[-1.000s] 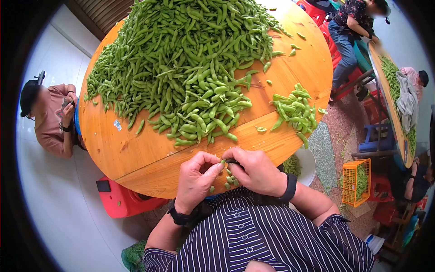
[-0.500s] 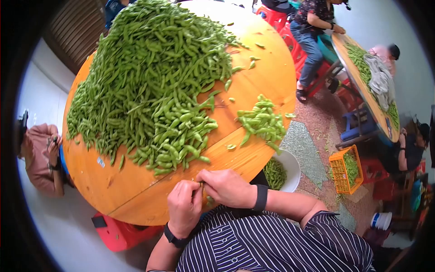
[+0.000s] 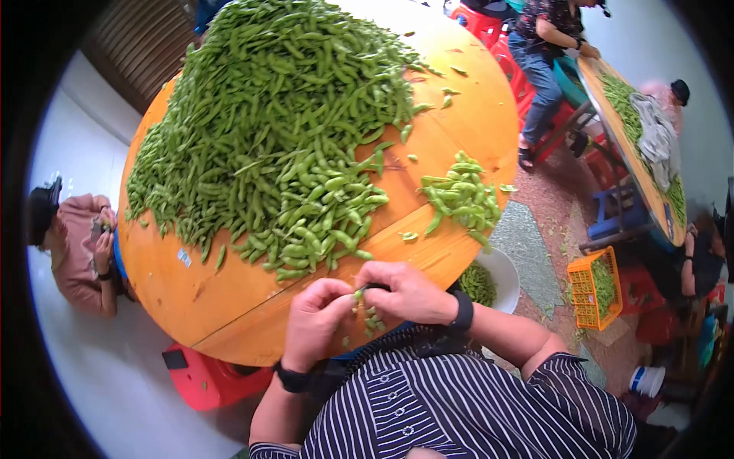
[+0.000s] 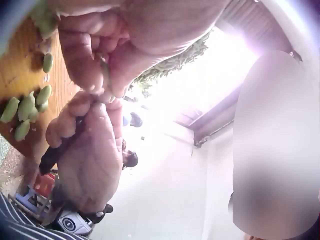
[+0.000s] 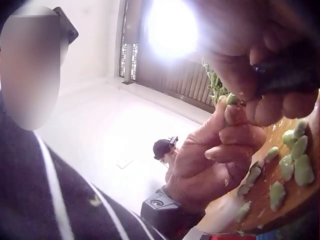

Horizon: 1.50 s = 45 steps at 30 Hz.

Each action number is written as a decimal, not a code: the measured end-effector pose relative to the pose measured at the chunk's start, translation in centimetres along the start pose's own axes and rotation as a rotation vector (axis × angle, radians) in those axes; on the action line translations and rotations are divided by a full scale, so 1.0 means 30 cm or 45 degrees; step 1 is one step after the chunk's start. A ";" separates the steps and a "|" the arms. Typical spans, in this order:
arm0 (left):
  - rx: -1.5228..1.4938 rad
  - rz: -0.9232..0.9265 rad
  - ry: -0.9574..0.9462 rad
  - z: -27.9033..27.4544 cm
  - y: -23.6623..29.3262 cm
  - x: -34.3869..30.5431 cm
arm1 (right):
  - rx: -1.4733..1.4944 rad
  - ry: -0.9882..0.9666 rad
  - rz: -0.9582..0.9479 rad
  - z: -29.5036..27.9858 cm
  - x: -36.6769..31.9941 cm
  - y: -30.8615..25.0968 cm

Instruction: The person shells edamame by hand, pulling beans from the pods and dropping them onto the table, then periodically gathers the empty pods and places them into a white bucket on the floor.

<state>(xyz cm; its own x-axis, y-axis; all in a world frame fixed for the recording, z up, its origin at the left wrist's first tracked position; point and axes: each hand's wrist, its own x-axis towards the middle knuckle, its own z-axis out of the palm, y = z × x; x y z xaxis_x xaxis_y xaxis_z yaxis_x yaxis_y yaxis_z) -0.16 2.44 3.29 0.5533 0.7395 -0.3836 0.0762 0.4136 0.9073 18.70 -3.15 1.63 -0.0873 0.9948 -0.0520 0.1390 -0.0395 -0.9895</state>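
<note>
At the near edge of the round wooden table, my left hand (image 3: 315, 321) pinches a small green soybean pod (image 3: 358, 294) between thumb and forefinger. My right hand (image 3: 411, 292) meets it, fingertips right at the pod. Its fingers curl round a dark tool (image 5: 292, 72), also seen as a black handle (image 4: 59, 154) in the left wrist view; its working end is hidden by the fingers. Several loose green beans (image 5: 302, 170) lie on the wood just below both hands. Beyond them rises a large heap of soybean pods (image 3: 260, 138).
A smaller pile of pods (image 3: 462, 195) lies on the table's (image 3: 252, 314) right side. Below that edge stands a white basin (image 3: 506, 279) with greens inside. An orange crate (image 3: 585, 294) is on the floor, a red stool (image 3: 206, 382) at left. Other people sit around.
The head view has swung and partly swung back, shifting the whole scene. Both hands stay together at the table edge; the green pod, mostly hidden half a second ago, shows again between the fingertips.
</note>
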 end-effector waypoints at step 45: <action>0.255 0.210 0.218 0.024 -0.055 -0.044 | -0.347 0.186 -0.078 -0.016 0.009 -0.015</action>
<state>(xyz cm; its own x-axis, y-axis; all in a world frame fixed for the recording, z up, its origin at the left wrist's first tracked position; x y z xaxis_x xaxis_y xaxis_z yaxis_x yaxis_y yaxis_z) -0.43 0.41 2.43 0.4256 0.8735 -0.2365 0.1683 0.1804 0.9691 19.08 -2.81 2.14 0.0359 0.9983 0.0461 0.3991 0.0280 -0.9165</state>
